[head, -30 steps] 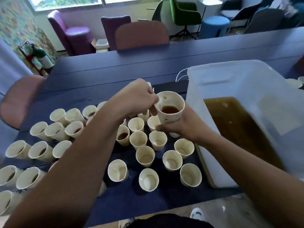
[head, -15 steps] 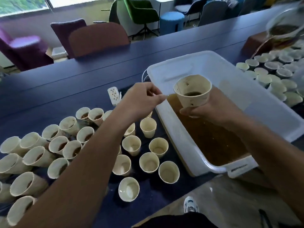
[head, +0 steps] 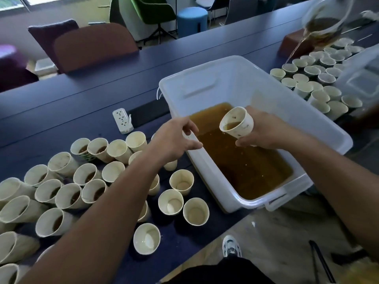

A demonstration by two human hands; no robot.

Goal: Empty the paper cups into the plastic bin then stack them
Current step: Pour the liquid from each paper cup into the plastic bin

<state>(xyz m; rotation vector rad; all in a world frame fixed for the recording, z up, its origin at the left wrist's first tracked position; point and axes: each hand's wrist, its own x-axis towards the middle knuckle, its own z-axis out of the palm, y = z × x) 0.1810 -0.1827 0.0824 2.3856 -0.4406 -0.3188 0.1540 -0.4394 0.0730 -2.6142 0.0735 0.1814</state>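
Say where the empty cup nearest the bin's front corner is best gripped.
Grip that cup round its side wall just under the rim, coming from above. It stands upright, mouth up; neighbouring cups crowd its left, the bin its right, so fingers probably fit best from the top.

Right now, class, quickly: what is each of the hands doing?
Left hand: holds nothing, fingers loosely curled by the bin's rim, so open.
Right hand: grips a tilted paper cup over the plastic bin.

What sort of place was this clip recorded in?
Probably an office lounge or meeting room: a long dark blue table, upholstered chairs and a blue stool beyond it, and a power strip on the table by the paper cups.
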